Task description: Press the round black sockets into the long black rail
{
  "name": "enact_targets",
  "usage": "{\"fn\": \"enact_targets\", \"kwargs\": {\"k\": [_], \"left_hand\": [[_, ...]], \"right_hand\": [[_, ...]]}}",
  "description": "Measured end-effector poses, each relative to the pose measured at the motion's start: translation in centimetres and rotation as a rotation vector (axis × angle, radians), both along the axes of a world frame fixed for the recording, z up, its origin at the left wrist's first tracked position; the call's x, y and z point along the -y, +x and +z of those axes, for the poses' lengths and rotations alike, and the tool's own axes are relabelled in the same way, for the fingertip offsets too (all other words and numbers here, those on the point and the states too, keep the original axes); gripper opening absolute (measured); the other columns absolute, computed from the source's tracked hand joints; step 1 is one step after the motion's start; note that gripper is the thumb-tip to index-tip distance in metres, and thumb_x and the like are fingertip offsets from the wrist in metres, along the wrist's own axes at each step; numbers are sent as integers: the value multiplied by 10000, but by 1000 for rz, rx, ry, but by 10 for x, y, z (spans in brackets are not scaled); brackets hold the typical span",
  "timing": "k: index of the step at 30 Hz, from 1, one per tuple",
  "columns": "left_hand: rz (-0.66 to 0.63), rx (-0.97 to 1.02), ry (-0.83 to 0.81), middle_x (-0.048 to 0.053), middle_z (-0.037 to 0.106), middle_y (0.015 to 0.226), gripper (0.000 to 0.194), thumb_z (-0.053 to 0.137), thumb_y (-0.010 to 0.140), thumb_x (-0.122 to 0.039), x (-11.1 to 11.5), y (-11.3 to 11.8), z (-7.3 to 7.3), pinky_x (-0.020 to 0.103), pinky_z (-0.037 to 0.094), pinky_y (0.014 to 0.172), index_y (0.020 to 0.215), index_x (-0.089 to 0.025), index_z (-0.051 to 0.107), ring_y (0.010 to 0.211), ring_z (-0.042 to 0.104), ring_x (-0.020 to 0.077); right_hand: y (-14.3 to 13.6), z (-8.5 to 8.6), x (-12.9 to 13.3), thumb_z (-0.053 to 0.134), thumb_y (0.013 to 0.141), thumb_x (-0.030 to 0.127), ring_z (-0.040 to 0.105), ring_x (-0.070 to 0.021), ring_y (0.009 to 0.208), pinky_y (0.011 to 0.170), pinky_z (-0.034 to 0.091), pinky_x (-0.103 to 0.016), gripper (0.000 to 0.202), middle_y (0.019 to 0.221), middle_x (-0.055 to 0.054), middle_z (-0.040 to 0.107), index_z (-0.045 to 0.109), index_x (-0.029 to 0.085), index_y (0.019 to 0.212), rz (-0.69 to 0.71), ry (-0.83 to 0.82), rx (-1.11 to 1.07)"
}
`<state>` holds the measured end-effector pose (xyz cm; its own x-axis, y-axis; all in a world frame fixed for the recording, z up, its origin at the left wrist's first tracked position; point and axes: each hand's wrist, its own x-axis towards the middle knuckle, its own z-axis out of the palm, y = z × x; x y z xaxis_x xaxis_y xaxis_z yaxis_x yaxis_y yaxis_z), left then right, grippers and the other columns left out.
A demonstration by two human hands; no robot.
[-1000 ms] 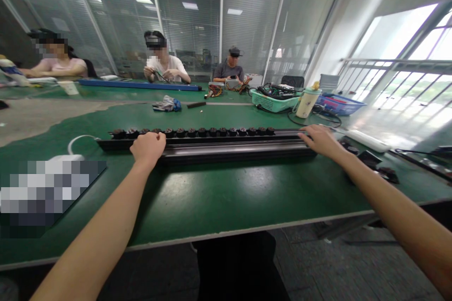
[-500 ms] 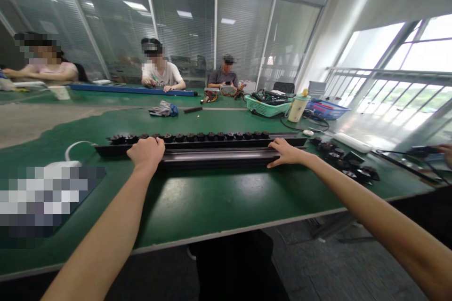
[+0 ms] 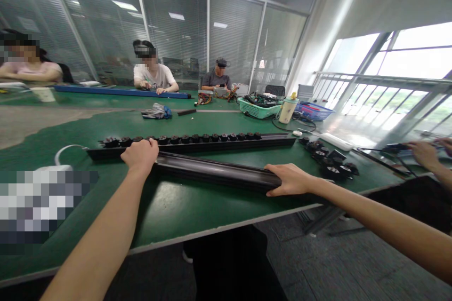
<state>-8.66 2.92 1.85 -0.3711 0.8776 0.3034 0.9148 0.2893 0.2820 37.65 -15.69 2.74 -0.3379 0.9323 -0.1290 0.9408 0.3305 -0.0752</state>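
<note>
A long black metal rail (image 3: 212,170) lies slantwise over the green table (image 3: 197,211), its right end nearer to me. My left hand (image 3: 141,155) is closed around the rail's left end, its fingers partly hidden behind. Toward the other end, my right hand (image 3: 287,179) grips the rail with the thumb on the near side and fingers over the top. Just behind lies a second long black rail (image 3: 226,146), and along it stands a row of small round black parts (image 3: 196,138). The left hand overlaps this rear rail in the view.
Loose black parts (image 3: 332,160) lie at the right. Farther back are a green basket (image 3: 259,110) of cables, a yellowish cup (image 3: 288,109), a blue basket (image 3: 314,112) and a grey-blue cloth (image 3: 157,111). Co-workers sit across the table; another person's hands (image 3: 425,154) show at far right.
The right end of the front rail has swung toward me with my right hand, away from the rear rail. My left hand stays at the left end. The view has shifted slightly right.
</note>
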Motion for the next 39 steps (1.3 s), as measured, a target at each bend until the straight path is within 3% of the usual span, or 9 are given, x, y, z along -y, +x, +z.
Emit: {"fn": "enact_targets", "kwargs": {"k": [3, 8, 14, 22, 29, 34, 39], "left_hand": [[-13, 20, 62, 344, 739, 1140, 721, 238, 1053, -447, 5, 3, 3, 558, 518, 912, 1169, -23, 809, 1087, 718, 468], [-17, 11, 214, 315, 758, 1072, 800, 143, 1083, -463, 17, 5, 6, 504, 500, 907, 1185, -34, 811, 1054, 737, 416], [-63, -77, 235, 301, 765, 1004, 846, 97, 1090, -480, 19, 10, 2, 453, 481, 845, 1157, -53, 824, 1001, 749, 398], [-104, -145, 148, 276, 759, 971, 821, 133, 1077, -498, 13, 12, -7, 457, 489, 835, 1117, -64, 828, 986, 747, 401], [-142, -135, 112, 275, 757, 994, 804, 150, 1078, -500, 12, 9, -9, 479, 497, 831, 1123, -70, 828, 967, 733, 405], [-143, -140, 99, 285, 760, 1020, 790, 158, 1076, -493, 12, 13, -10, 482, 506, 863, 1148, -92, 835, 1003, 735, 417], [-160, -131, 89, 281, 762, 1020, 784, 172, 1077, -507, 10, 14, -13, 472, 503, 871, 1152, -102, 839, 1013, 735, 412]], "right_hand": [[-1, -4, 33, 764, 791, 723, 726, -370, 1094, 898, 492, -388, 757, 1194, -131, 776, 643, 210, 1336, -106, 28, -42], [14, -6, 88, 805, 760, 612, 734, -330, 1042, 902, 494, -379, 645, 1132, -75, 787, 683, 247, 1277, -266, 30, -160], [45, -4, 132, 782, 759, 677, 743, -343, 1019, 938, 545, -449, 637, 1098, -60, 805, 707, 268, 1242, -485, 85, -379], [79, -1, 127, 824, 711, 662, 769, -361, 1040, 926, 615, -454, 581, 1071, -71, 826, 776, 236, 1103, -792, 167, -746], [104, -12, 114, 867, 768, 587, 743, -248, 655, 544, 587, -325, 481, 809, -83, 804, 792, 176, 1008, -1091, 74, -1059], [97, 4, 110, 845, 799, 520, 688, -237, 519, 482, 612, -341, 348, 670, -100, 757, 778, 205, 932, -1253, -17, -1246], [76, 24, 109, 763, 867, 487, 703, -246, 526, 505, 644, -346, 287, 661, -93, 754, 769, 226, 988, -1238, -72, -1277]]}}
